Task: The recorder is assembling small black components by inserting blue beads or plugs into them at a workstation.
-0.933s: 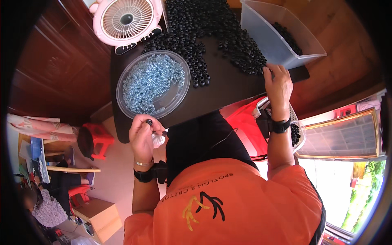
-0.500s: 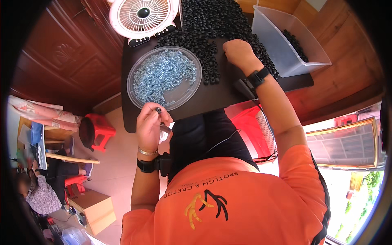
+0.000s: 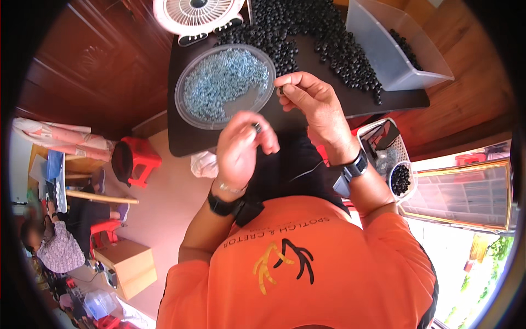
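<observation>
A small black ring-shaped part (image 3: 256,128) sits between the thumb and fingers of my left hand (image 3: 236,149), which is closed on it. My right hand (image 3: 323,112) is up and to the right of it, pinching another small dark part (image 3: 281,90) at its fingertips, mostly covered by them. Just left of my right fingertips is a shallow round clear tray (image 3: 183,112) with many tiny light-blue translucent pieces (image 3: 219,77), pushed toward its far and left sides. Behind the tray spreads a large heap of black ring-shaped parts (image 3: 339,46) on the dark table (image 3: 350,101).
A clear plastic bin (image 3: 383,60) with some black parts stands at the table's right. A white fan (image 3: 197,13) is at the back left. Right of my lap sits a basket (image 3: 364,129) with a cup of black parts (image 3: 401,179). A red stool (image 3: 145,159) and a seated person (image 3: 60,255) are leftward.
My right hand has come back from the black heap toward my left hand, a small dark part now in its fingertips. My left hand has moved right and turned, keeping its black part.
</observation>
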Available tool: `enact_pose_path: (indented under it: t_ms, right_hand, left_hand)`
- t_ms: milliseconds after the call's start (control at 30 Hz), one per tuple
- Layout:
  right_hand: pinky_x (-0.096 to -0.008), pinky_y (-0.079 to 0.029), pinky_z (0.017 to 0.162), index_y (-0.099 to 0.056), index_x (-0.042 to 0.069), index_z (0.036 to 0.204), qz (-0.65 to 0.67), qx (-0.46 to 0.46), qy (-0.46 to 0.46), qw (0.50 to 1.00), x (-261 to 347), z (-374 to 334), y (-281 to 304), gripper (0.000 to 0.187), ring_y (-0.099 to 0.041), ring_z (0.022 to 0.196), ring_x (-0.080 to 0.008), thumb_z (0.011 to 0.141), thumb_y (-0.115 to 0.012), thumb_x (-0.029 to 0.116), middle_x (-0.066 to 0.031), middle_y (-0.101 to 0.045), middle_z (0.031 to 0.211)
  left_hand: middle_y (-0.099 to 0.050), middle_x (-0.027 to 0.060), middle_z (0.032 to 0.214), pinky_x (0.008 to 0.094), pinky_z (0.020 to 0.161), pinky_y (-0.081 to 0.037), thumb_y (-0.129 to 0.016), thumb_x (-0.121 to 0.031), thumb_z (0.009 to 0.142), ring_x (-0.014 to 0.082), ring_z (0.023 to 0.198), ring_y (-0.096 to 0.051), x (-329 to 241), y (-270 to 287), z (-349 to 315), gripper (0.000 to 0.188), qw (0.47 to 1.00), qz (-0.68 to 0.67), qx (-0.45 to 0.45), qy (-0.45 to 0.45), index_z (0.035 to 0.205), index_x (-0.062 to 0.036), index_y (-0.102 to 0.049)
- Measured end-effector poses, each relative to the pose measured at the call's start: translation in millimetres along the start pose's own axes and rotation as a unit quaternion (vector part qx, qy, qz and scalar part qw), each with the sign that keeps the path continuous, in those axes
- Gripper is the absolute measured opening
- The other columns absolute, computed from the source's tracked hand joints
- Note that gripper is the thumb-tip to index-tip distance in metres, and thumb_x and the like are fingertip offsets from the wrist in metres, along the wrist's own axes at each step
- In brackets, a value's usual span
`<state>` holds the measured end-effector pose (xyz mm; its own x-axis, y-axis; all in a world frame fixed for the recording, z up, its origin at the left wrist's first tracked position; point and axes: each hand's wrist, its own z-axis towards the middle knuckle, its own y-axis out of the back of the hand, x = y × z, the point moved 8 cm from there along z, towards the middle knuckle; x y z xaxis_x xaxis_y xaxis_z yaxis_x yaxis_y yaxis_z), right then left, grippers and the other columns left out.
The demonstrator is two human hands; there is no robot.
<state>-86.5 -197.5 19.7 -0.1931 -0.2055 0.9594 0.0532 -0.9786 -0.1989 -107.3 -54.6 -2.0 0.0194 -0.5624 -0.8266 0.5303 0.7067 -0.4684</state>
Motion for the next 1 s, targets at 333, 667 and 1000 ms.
enact_pose_path:
  t_ms: [333,667,1000]
  right_hand:
    - [-0.0247,-0.049,0.054,-0.063,-0.005,0.102,0.131,0.059,-0.054,0.988,-37,-27,-30,0.014,-0.06,0.058,-0.0134,0.095,-0.054,0.003,-0.008,-0.064,0.074]
    - [-0.0244,-0.051,0.073,-0.057,-0.001,0.091,-0.02,0.114,-0.085,0.99,-33,-33,-24,0.006,-0.062,0.081,-0.0095,0.088,-0.062,0.0,-0.0043,-0.065,0.086]
    - [-0.0238,-0.05,0.078,-0.062,0.001,0.109,0.15,0.035,-0.089,0.984,-51,-21,-9,0.017,-0.061,0.084,-0.0108,0.093,-0.056,0.004,-0.0049,-0.064,0.094]
  left_hand:
    - [-0.056,0.0125,0.078,0.0308,0.064,-0.047,-0.045,-0.024,0.095,0.0234,0.071,-0.058,19,14,-10,0.025,0.999,-0.026,0.004,0.027,0.098,0.0009,-0.051]
    - [-0.058,0.0118,0.076,0.0291,0.064,-0.046,-0.048,-0.027,0.095,0.0212,0.071,-0.059,18,9,-21,0.027,0.999,0.007,0.004,0.053,0.099,-0.0005,-0.052]
    - [-0.058,0.0097,0.08,0.0278,0.063,-0.045,-0.047,-0.026,0.095,0.0191,0.072,-0.059,25,17,-18,0.025,0.995,0.0,-0.048,0.09,0.1,-0.0023,-0.052]
